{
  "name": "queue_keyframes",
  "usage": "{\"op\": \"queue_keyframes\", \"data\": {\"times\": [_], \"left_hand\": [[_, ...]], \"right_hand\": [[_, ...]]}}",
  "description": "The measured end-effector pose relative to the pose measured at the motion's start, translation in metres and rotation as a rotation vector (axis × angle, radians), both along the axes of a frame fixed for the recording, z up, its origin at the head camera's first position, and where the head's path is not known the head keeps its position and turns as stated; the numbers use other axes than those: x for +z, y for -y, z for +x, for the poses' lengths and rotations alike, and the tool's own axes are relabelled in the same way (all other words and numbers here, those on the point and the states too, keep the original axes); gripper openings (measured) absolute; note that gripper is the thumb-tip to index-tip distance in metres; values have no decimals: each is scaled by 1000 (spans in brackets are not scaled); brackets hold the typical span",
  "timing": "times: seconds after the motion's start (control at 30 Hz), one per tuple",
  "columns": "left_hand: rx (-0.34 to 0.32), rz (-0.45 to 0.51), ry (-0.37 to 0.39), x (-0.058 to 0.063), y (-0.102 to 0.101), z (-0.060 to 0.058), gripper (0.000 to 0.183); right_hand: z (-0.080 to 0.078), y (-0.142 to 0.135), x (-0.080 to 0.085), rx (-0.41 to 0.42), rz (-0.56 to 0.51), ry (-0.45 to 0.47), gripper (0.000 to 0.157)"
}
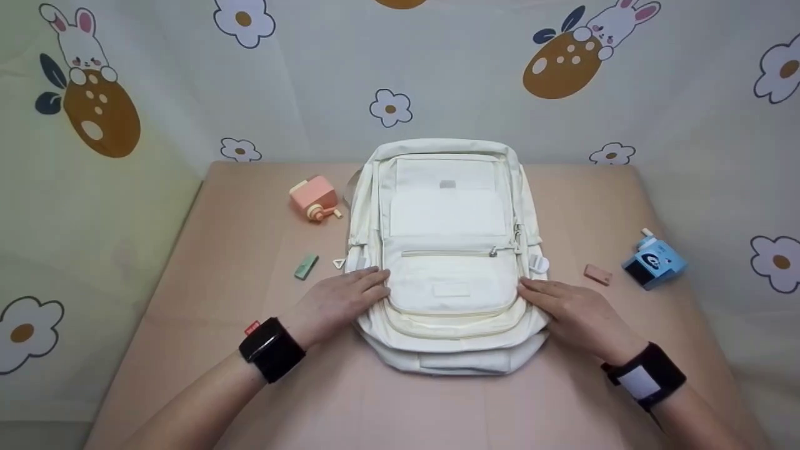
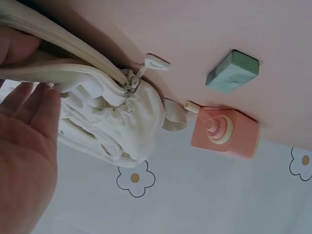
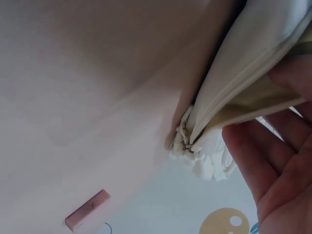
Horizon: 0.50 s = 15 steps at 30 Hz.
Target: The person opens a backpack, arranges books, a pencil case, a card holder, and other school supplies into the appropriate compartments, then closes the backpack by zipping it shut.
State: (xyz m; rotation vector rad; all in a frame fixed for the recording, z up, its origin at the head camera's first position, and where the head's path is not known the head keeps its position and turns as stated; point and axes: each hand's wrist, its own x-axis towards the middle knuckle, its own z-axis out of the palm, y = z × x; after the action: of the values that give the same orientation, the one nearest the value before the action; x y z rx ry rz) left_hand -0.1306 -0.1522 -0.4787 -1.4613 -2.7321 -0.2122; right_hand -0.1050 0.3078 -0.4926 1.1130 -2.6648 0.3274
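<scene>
A cream-white backpack (image 1: 447,215) lies on its back, its front pocket facing up. At its lower left side, my left hand (image 1: 337,304) pinches the edge of the front panel. The left wrist view shows that thumb inside an unzipped opening and the fingers outside. My right hand (image 1: 581,315) grips the matching edge on the lower right. Its thumb reaches into the open compartment in the right wrist view, with the fingers on the outer face. A metal zipper pull (image 2: 130,89) hangs near the left side of the opening. The inside of the compartment is mostly hidden.
Left of the backpack are a pink pencil sharpener with a crank (image 1: 314,195) and a green eraser (image 1: 306,267). To the right lie a pink eraser (image 1: 598,274) and a blue crank sharpener (image 1: 654,262). A patterned curtain (image 1: 325,81) stands behind the table (image 1: 250,219).
</scene>
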Motion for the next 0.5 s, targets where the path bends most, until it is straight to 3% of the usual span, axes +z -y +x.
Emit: {"op": "queue_keyframes", "data": {"times": [0.17,0.33,0.5], "left_hand": [[14,-1,61,8,1,6,41],[50,-61,133,15,0,7,45],[91,-83,184,18,-8,4,42]], "right_hand": [[0,-1,3,-21,61,120,50],[4,-2,9,-76,83,299,64],[9,-5,9,-125,56,358,61]]}}
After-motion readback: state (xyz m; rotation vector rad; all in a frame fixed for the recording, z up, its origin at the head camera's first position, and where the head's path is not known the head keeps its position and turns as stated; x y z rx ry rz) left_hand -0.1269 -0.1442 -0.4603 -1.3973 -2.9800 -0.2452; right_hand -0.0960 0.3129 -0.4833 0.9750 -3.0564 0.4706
